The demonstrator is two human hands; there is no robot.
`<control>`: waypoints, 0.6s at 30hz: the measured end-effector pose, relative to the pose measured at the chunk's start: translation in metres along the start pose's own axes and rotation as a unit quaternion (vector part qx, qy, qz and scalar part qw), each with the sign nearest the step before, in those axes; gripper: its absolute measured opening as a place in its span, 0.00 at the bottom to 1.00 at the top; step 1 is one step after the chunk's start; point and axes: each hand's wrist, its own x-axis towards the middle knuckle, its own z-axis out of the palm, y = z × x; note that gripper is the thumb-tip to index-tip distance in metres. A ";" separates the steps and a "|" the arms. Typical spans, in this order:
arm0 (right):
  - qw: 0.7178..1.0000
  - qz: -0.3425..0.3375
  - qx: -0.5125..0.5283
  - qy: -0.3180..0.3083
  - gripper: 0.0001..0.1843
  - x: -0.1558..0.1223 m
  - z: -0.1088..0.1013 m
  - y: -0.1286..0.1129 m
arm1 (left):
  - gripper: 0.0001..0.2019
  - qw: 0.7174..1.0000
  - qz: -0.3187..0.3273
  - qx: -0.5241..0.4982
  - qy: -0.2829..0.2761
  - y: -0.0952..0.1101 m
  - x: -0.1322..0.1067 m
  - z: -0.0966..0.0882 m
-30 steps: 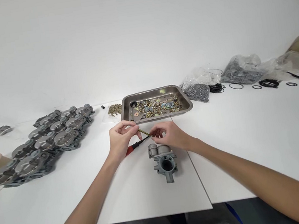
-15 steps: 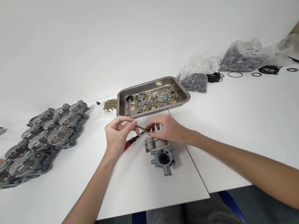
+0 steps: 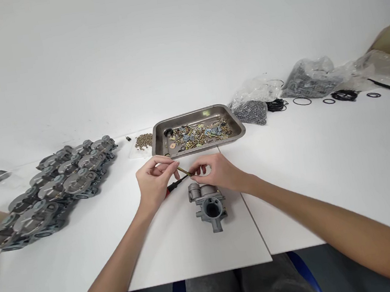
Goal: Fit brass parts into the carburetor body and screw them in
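Note:
My left hand (image 3: pixel 154 181) pinches one end of a thin brass-coloured rod (image 3: pixel 184 170) between thumb and fingertips. At the rod's other end, the fingertips of my right hand (image 3: pixel 222 173) are closed; a small dark piece may be there, too small to make out. Below the hands, a grey metal carburetor (image 3: pixel 203 207) rests on the white table with its round bore facing me. A screwdriver (image 3: pixel 175 185) with a red and black handle lies behind the carburetor, partly covered by my left hand.
A metal tray (image 3: pixel 156 144) of small mixed parts stands behind my hands, beside a pile of brass pieces (image 3: pixel 143 141). Rows of carburetors (image 3: pixel 54 189) fill the left. Plastic bags of dark parts (image 3: pixel 253 111) and black rings (image 3: pixel 344 95) lie at back right.
The camera view has shifted slightly. Both hands keep nearly the same pose around the brass-coloured rod, and the carburetor stays in place.

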 end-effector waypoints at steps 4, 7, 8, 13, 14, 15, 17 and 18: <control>1.000 0.010 -0.003 0.012 0.05 0.000 -0.001 -0.002 | 0.11 1.000 0.008 0.006 0.005 0.000 -0.001 0.000; 0.999 0.000 -0.016 0.030 0.05 0.000 -0.001 -0.003 | 0.11 1.000 0.012 0.008 0.011 -0.001 0.000 0.000; 0.999 -0.006 -0.020 0.037 0.05 0.001 -0.001 -0.003 | 0.11 1.000 0.013 0.008 0.012 -0.001 0.000 0.000; 0.999 -0.008 0.015 0.048 0.10 0.000 0.002 0.000 | 0.10 0.999 0.031 0.020 0.004 -0.002 -0.002 -0.001; 0.999 -0.011 0.023 0.047 0.14 0.000 0.002 0.000 | 0.09 0.999 0.037 0.028 0.001 -0.002 -0.003 -0.001; 0.998 -0.017 0.028 0.047 0.17 0.000 0.002 0.001 | 0.08 0.998 0.044 0.038 -0.006 -0.002 -0.004 -0.001; 0.998 -0.032 0.033 0.050 0.19 0.000 0.003 0.000 | 0.07 0.995 0.062 0.070 -0.031 -0.003 -0.006 0.001; 0.997 -0.034 0.036 0.052 0.19 0.000 0.002 -0.001 | 0.06 0.991 0.079 0.096 -0.050 -0.004 -0.007 0.002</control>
